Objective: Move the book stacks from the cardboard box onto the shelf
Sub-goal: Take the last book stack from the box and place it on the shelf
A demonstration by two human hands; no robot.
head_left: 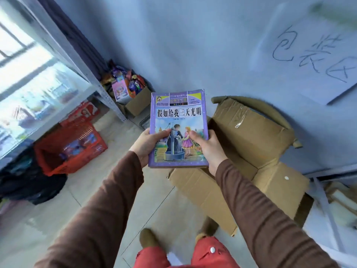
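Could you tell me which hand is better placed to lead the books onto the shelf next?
Probably the left hand: the shelf stands on its side. Both hands, the right hand too, grip the book stack.

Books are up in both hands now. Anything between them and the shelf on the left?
Nothing visible blocks the way. The book stack is held by the left hand and right hand above the floor, beside the cardboard box. The shelf stands to the left; the red basket sits low beneath it.
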